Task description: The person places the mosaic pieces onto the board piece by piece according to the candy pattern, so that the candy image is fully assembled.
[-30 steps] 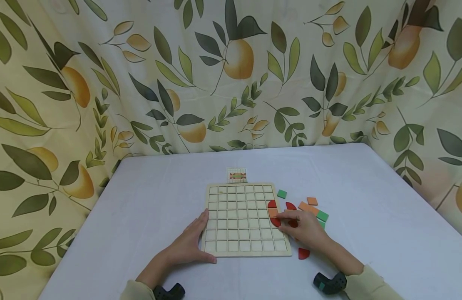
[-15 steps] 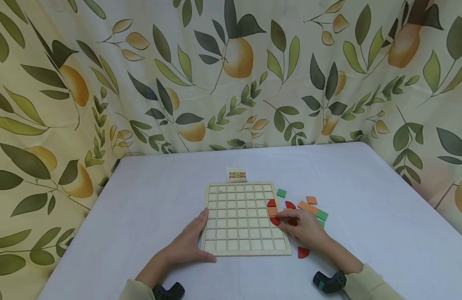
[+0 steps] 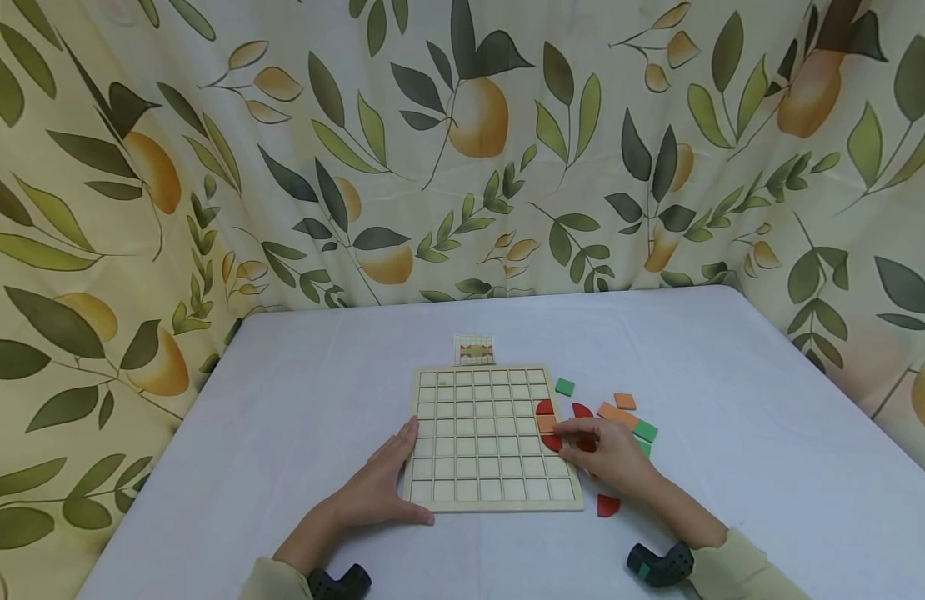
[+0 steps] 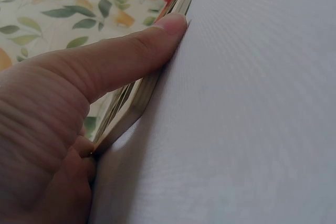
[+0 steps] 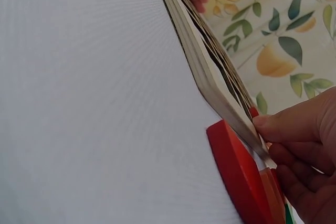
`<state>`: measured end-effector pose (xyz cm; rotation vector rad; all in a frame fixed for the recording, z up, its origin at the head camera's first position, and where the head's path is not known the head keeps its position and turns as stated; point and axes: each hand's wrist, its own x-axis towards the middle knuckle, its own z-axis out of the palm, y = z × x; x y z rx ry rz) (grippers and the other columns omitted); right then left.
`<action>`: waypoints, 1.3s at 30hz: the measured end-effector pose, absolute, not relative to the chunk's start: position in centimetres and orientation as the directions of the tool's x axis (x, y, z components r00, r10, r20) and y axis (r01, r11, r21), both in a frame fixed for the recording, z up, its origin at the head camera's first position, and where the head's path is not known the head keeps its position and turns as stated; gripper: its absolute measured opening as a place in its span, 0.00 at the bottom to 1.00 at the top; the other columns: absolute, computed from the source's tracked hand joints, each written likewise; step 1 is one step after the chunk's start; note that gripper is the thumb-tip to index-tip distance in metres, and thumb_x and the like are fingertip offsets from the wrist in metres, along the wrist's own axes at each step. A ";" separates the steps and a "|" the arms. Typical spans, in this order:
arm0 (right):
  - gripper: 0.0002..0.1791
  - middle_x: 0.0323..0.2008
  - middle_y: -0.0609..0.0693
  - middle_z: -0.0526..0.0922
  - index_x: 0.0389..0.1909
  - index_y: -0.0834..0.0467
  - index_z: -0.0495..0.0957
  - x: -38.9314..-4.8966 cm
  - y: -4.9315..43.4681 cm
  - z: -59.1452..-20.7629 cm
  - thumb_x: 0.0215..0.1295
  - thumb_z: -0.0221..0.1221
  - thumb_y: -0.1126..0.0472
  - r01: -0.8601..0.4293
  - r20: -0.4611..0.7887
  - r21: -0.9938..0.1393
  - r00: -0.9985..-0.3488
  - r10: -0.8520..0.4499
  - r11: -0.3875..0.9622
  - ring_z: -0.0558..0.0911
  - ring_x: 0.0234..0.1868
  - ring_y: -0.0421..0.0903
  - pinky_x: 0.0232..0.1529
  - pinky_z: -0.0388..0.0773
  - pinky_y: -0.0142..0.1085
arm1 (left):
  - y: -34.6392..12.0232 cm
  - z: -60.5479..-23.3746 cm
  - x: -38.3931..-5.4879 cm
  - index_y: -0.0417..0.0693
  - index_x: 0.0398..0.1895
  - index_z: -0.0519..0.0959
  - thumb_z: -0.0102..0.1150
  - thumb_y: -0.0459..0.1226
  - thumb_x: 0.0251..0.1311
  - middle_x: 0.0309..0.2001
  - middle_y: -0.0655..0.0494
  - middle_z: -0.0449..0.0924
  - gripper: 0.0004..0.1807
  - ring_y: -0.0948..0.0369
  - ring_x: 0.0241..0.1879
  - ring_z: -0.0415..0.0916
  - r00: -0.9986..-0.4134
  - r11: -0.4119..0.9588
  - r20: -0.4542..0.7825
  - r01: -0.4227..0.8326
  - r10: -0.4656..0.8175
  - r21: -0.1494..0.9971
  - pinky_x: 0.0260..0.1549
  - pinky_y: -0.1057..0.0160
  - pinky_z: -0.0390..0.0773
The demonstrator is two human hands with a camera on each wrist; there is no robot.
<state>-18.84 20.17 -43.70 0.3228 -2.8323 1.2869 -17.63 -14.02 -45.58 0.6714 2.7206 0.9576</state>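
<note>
A wooden grid board point(image 3: 477, 442) lies flat on the table. My left hand point(image 3: 380, 487) rests against its left edge with fingers straight, and the thumb point(image 4: 131, 56) presses the board's rim point(image 4: 142, 98). My right hand point(image 3: 608, 458) is at the board's right edge. Its thumb and forefinger pinch a red quarter-round piece point(image 3: 551, 442) in the rightmost column. Above that piece sit an orange square point(image 3: 546, 424) and another red piece point(image 3: 544, 407). In the right wrist view the thumb point(image 5: 283, 124) touches the board's edge point(image 5: 210, 72).
Loose pieces lie right of the board: a green square point(image 3: 564, 387), orange tiles point(image 3: 616, 414), a green tile point(image 3: 646, 431), a red piece point(image 3: 582, 410), and a red piece point(image 3: 608, 505) near my wrist. A small pattern card point(image 3: 473, 350) stands behind the board. Patterned curtains enclose the table.
</note>
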 end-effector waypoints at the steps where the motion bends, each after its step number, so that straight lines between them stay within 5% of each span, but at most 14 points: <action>1: 0.17 0.39 0.45 0.82 0.43 0.56 0.83 -18.9 20.2 -43.7 0.49 0.68 0.63 -0.193 0.097 -0.741 -0.979 -0.182 0.643 0.71 0.39 0.45 0.29 0.72 0.30 | -14.0 -45.6 -17.6 0.44 0.72 0.38 0.69 0.66 0.25 0.72 0.52 0.37 0.74 0.58 0.70 0.36 -0.882 0.690 -0.021 0.353 0.471 0.632 0.65 0.51 0.42; 12: 0.18 0.39 0.47 0.81 0.43 0.55 0.82 -18.7 20.2 -43.5 0.49 0.69 0.63 -0.175 0.095 -0.738 -0.983 -0.157 0.652 0.72 0.37 0.45 0.26 0.73 0.30 | -14.0 -45.6 -17.6 0.43 0.72 0.39 0.70 0.65 0.25 0.72 0.51 0.38 0.74 0.57 0.70 0.37 -0.884 0.689 -0.024 0.347 0.467 0.636 0.65 0.50 0.43; 19: 0.18 0.39 0.47 0.82 0.45 0.59 0.81 -18.7 22.2 -43.4 0.50 0.68 0.63 -0.210 0.132 -0.755 -0.977 -0.169 0.621 0.77 0.44 0.47 0.38 0.77 0.31 | -14.1 -45.4 -17.4 0.42 0.72 0.39 0.70 0.65 0.26 0.72 0.50 0.38 0.73 0.57 0.70 0.37 -0.881 0.688 -0.017 0.357 0.473 0.632 0.65 0.51 0.43; 25: 0.19 0.44 0.53 0.81 0.46 0.58 0.81 -19.1 24.2 -43.6 0.50 0.68 0.62 -0.214 0.190 -0.689 -0.975 -0.112 0.692 0.75 0.46 0.52 0.40 0.79 0.38 | -14.0 -45.5 -17.5 0.43 0.72 0.39 0.70 0.65 0.26 0.72 0.50 0.38 0.73 0.57 0.70 0.37 -0.878 0.678 -0.006 0.365 0.479 0.637 0.64 0.50 0.43; 29: 0.19 0.44 0.54 0.81 0.46 0.59 0.81 -19.5 24.4 -43.8 0.51 0.67 0.62 -0.204 0.184 -0.695 -0.977 -0.104 0.690 0.77 0.46 0.52 0.41 0.79 0.43 | -14.1 -45.5 -17.4 0.43 0.72 0.39 0.70 0.65 0.27 0.72 0.50 0.38 0.73 0.56 0.70 0.37 -0.878 0.675 -0.010 0.360 0.478 0.644 0.64 0.49 0.43; 39: 0.20 0.48 0.56 0.78 0.51 0.61 0.76 -21.5 24.1 -43.9 0.57 0.63 0.62 -0.098 0.055 -0.774 -0.995 -0.087 0.625 0.75 0.47 0.52 0.39 0.79 0.35 | -14.0 -45.6 -17.6 0.43 0.72 0.39 0.69 0.66 0.26 0.72 0.51 0.38 0.73 0.57 0.70 0.37 -0.878 0.677 -0.004 0.367 0.479 0.638 0.65 0.51 0.43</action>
